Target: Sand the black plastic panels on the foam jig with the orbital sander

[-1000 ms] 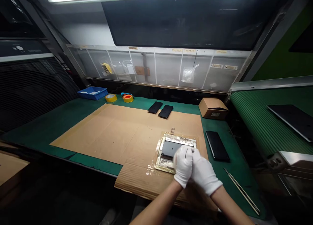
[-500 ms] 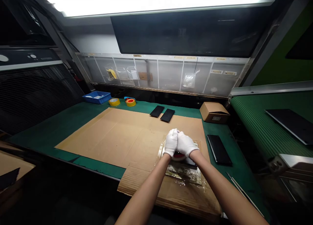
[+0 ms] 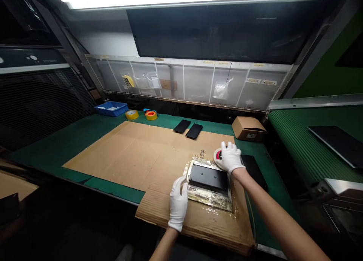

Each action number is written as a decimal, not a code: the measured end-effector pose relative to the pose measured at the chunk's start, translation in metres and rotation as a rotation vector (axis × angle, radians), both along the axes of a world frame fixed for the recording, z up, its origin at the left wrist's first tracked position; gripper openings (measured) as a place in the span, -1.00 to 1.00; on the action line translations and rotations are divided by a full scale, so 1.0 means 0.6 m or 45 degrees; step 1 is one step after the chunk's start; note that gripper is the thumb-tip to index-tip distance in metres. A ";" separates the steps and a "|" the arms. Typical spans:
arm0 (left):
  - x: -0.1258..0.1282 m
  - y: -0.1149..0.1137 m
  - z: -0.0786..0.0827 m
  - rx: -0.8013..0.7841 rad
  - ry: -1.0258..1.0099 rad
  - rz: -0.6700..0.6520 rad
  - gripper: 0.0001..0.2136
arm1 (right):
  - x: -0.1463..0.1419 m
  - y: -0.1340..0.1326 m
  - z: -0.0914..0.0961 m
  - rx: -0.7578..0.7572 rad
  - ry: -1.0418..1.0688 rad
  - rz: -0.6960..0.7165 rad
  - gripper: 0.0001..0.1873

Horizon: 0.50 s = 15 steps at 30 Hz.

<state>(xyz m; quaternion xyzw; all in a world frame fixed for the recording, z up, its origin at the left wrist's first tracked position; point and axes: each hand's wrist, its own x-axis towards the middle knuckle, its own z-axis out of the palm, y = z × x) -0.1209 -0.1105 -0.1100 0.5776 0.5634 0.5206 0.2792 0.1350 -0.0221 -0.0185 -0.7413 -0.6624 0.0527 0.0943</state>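
Observation:
A black rectangular plate with small holes lies on a silvery, foil-like film sheet, which rests on a corrugated cardboard sheet. My right hand, in a white glove, is shut on a white tape roll with a red core at the sheet's upper right corner. My left hand, also gloved, sits at the film's left edge. A pale strip shows at its fingertips, and I cannot tell whether it is held. A black slab lies partly hidden behind my right hand.
The green bench mat carries a blue tray, yellow and orange tape rolls, two black slabs and a cardboard box. A green conveyor with a black panel runs along the right.
My hands have parted from their clasp over the plate. The right hand has moved up and right with the tape roll, the left has moved down and left, and the black plate now shows.

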 end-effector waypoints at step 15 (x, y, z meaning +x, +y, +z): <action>0.151 -0.061 0.109 -0.479 -1.045 -0.406 -0.06 | -0.109 -0.082 0.057 -0.054 0.480 0.352 0.05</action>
